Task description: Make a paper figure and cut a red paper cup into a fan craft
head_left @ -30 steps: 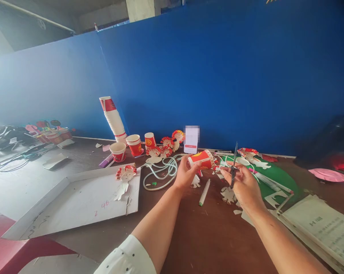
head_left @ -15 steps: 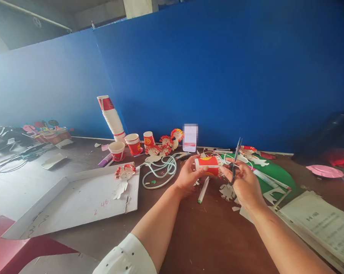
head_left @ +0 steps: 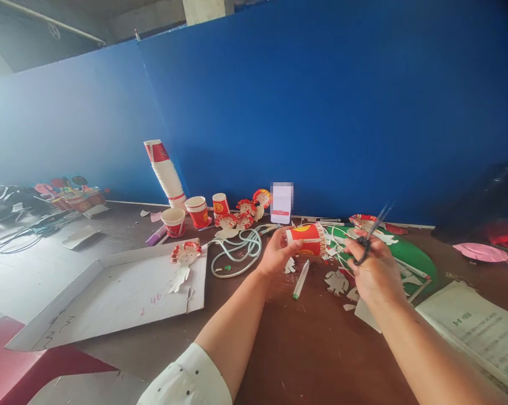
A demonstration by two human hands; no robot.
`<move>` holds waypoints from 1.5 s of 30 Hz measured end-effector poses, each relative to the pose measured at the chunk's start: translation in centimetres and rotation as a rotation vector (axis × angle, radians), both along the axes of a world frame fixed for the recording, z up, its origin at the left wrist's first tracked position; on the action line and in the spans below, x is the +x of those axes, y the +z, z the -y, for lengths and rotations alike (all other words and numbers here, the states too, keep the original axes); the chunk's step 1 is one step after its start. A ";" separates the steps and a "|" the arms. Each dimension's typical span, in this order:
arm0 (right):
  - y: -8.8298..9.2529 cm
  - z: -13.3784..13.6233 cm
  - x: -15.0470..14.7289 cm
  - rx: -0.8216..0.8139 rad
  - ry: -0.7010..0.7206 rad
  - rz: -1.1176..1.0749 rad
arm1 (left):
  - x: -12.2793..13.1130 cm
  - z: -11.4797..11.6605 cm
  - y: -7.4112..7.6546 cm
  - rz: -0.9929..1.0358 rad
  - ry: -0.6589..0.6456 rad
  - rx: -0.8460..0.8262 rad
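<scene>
My left hand (head_left: 277, 254) is closed round a red and white paper cup (head_left: 306, 240), held on its side above the brown table (head_left: 313, 349), its rim cut into a fringe. My right hand (head_left: 374, 269) grips dark scissors (head_left: 371, 235) whose blades point up and to the right, away from the cup. A green-tipped white marker (head_left: 300, 279) lies on the table just below the cup. White paper cut-out figures (head_left: 336, 281) lie between my hands.
A flat white cardboard box (head_left: 110, 295) holding one paper doll (head_left: 185, 256) lies at left. A leaning stack of cups (head_left: 166, 173), loose red cups (head_left: 198, 212), finished dolls (head_left: 245, 212), a coiled cable (head_left: 239, 253) and a green sheet (head_left: 409, 256) line the blue wall. Printed papers (head_left: 477, 329) lie at right.
The scissors have swung from upright next to the cup to tilted right, my right hand drawing away from it. My left hand has turned the cup a little.
</scene>
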State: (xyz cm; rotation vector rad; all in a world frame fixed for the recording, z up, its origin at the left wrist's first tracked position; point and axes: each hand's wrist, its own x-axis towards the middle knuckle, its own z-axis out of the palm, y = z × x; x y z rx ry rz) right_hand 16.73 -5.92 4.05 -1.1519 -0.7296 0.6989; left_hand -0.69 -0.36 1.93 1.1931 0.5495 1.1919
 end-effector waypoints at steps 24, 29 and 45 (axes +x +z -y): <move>0.0 1.2 -1.0 -0.408 0.302 0.728 | -0.3 -1.2 -0.5 0.079 0.052 0.005; 0.2 1.6 -1.6 -0.387 0.426 0.647 | -0.3 -1.0 -0.4 0.062 0.078 -0.033; 0.1 1.7 -1.5 -0.343 0.491 0.502 | -0.5 -1.2 -0.5 0.005 0.059 -0.067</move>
